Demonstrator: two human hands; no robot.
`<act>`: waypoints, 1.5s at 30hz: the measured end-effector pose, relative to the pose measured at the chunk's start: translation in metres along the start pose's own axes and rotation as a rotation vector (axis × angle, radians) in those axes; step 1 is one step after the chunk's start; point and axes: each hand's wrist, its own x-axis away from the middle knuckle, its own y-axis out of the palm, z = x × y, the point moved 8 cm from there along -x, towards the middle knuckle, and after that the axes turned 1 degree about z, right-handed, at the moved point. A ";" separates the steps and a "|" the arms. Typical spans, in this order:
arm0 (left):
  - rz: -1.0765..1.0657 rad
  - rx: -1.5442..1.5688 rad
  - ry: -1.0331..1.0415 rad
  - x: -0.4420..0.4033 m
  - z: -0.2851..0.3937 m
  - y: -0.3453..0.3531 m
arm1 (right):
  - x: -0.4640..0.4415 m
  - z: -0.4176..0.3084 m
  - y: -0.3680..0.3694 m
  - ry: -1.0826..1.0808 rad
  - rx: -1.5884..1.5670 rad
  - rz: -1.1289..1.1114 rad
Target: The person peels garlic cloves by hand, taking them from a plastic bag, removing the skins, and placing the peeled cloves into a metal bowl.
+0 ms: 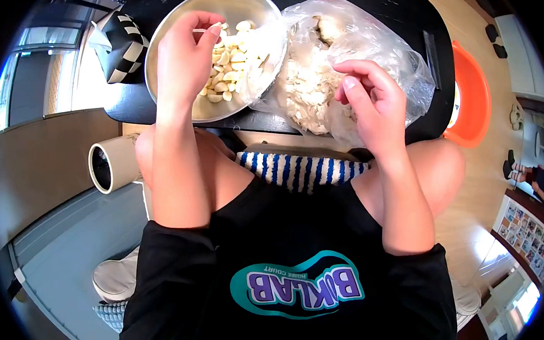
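My left hand (189, 52) is over a metal bowl (159, 32) of peeled garlic cloves (231, 60). Its thumb and index finger come together in a pinch, and I cannot make out what lies between them. My right hand (377, 98) hovers at a clear plastic bag (389, 47) full of pale, papery garlic skins (304, 88). The fingers of that hand are loosely bent, thumb and index apart, with nothing visible between them. A fold of the plastic overlaps the right part of the bowl.
Bowl and bag stand on a black table (134, 104). A dark flat strip (431, 58) lies by its right edge. An orange basin (472, 100) is to the right, a checkered box (124, 48) at the left. Below sits a cream cylinder (115, 162); a striped cushion (303, 170) is at my lap.
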 end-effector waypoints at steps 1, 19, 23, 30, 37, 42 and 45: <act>0.013 0.016 0.015 0.000 0.000 0.000 | 0.001 0.000 0.001 0.001 0.001 -0.010; -0.075 0.142 0.054 0.001 0.006 0.007 | 0.002 -0.005 0.002 -0.018 0.031 -0.041; -0.088 0.162 0.042 0.001 0.006 0.007 | 0.002 -0.004 0.003 -0.021 0.032 -0.045; -0.034 0.025 0.064 0.001 0.004 0.002 | 0.001 -0.002 0.003 -0.012 0.014 -0.025; 0.138 -0.062 0.248 0.008 0.034 -0.014 | 0.001 -0.003 0.002 -0.003 0.016 -0.006; 0.165 0.300 0.366 0.035 0.067 0.000 | 0.003 -0.004 0.002 -0.018 0.063 -0.013; -0.007 0.403 0.342 0.056 0.085 0.028 | 0.004 -0.004 0.004 0.004 0.068 -0.023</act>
